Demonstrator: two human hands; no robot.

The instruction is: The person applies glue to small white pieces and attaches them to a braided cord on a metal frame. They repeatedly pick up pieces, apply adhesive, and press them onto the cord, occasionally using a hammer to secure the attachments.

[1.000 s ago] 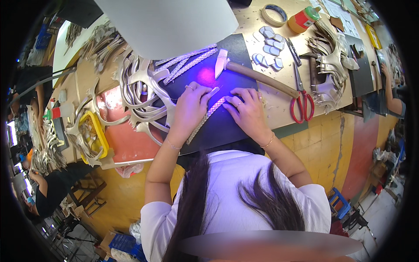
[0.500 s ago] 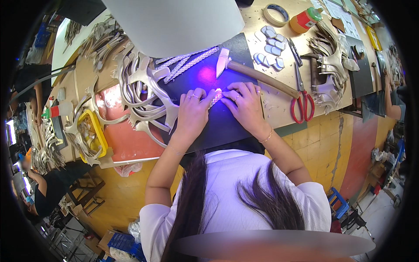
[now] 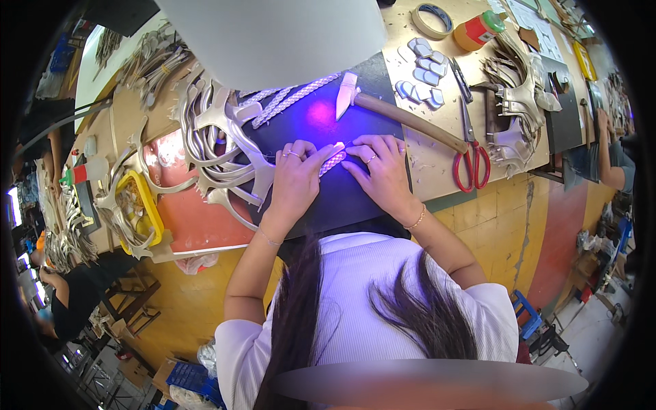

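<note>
A short piece of pale braided strap lies under a violet-blue glow on the black mat. My left hand is closed on it, thumb and fingers pressed at its left side. From the other side my right hand pinches at the strap's end, its fingertips close to my left thumb. Beyond my hands, a hammer rests with its metal head near the glow. More braided straps lie at the mat's far left, partly hidden by a large white lamp shade.
Metallic, branching strap pieces pile up left of my hands. Red-handled scissors, small pale tabs, a tape roll and a green-capped bottle are on the right. A yellow tray stands far left.
Both hands have shifted slightly left and the fingers have moved a little. More of the braided strap shows between them now. The hammer and the other tools lie as before.
</note>
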